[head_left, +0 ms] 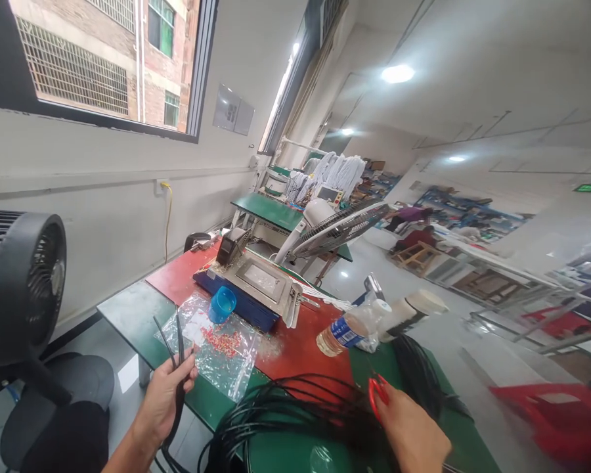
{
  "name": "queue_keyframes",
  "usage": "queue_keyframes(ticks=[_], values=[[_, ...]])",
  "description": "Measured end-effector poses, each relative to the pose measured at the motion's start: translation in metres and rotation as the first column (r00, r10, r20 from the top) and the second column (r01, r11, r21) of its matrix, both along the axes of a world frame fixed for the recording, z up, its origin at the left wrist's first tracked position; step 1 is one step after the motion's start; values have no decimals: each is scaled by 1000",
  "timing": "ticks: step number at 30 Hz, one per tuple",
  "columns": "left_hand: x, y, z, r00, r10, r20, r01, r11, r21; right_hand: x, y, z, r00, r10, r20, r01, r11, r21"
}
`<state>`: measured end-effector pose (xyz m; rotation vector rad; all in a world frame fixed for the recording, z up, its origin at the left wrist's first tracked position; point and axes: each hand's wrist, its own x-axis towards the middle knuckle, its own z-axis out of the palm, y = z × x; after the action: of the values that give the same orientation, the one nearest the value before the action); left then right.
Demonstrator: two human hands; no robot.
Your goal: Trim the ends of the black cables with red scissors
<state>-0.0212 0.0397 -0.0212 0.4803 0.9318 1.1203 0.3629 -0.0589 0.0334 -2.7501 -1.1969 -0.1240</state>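
Note:
My left hand (pixel 170 387) is closed around several black cables (pixel 180 338), their free ends sticking up above the fingers. My right hand (pixel 408 420) grips red-handled scissors (pixel 378 394); the blades are blurred and hard to make out. Between the hands, a large coil of black cable (pixel 276 417) lies on the green table. Beyond my left hand, small red and yellowish pieces (pixel 222 341) are spread on a clear plastic bag (pixel 241 378). A blue cup (pixel 222 304) is tipped over on that bag.
A blue machine with a metal top (pixel 256 282) stands behind the bag. Right of it are a bottle of pale liquid (pixel 339 334) and another black coil (pixel 414 368). A black fan (pixel 24 289) stands at left, a second fan (pixel 342 226) behind the machine. People work far off.

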Motion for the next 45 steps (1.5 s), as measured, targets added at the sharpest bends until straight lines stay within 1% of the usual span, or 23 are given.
queue_keyframes(ticks=[2,3,4,5,6,8,9,11,13,15,18,21,23,27,30,34,38,40,45], values=[[4,-4,4,1000,-3,-29,3,1000,-11,-25,11,2,996,84,-29,-78,984,162],[6,-5,6,999,-9,-44,9,1000,-8,-43,20,3,979,188,-85,-162,957,241],[8,-7,9,998,-20,-58,20,1000,-1,-64,30,4,928,329,-174,-265,913,311],[11,-9,11,997,-32,-73,33,999,8,-85,40,4,831,487,-268,-377,848,371],[13,-10,13,995,-46,-87,48,999,20,-106,50,4,722,602,-341,-462,786,410],[15,-12,17,991,-66,-115,72,996,43,-145,66,1,533,719,-445,-577,694,431],[16,-13,19,990,-71,-124,79,995,54,-160,72,-2,446,758,-476,-628,644,437],[16,-13,22,988,-81,-135,91,993,70,-180,80,-10,301,784,-543,-700,569,433],[17,-13,26,986,-94,-137,105,991,78,-188,83,-19,200,782,-591,-726,523,446],[19,-12,29,985,-106,-136,116,991,70,-188,83,-26,138,780,-610,-726,498,473],[26,-12,30,982,-113,-151,123,991,56,-184,80,-32,107,790,-604,-735,472,487],[33,-12,28,973,-116,-198,131,989,66,-182,77,-36,110,814,-571,-749,445,490],[37,-11,24,965,-105,-241,125,990,68,-182,76,-40,114,823,-556,-747,440,498],[40,-8,14,947,-62,-316,84,995,56,-179,76,-47,134,806,-576,-736,470,487],[41,-6,9,928,-55,-369,86,994,68,-176,77,-50,163,786,-596,-728,504,465],[42,-5,10,904,-47,-424,94,992,90,-175,76,-46,216,778,-590,-718,536,444],[44,-5,13,900,-53,-433,95,992,77,-175,75,-42,268,776,-571,-714,558,423],[46,-5,14,908,-63,-415,97,993,60,-175,76,-43,273,786,-555,-723,548,421],[49,-3,17,928,-78,-366,103,994,49,-173,78,-49,232,826,-513,-764,481,430]])
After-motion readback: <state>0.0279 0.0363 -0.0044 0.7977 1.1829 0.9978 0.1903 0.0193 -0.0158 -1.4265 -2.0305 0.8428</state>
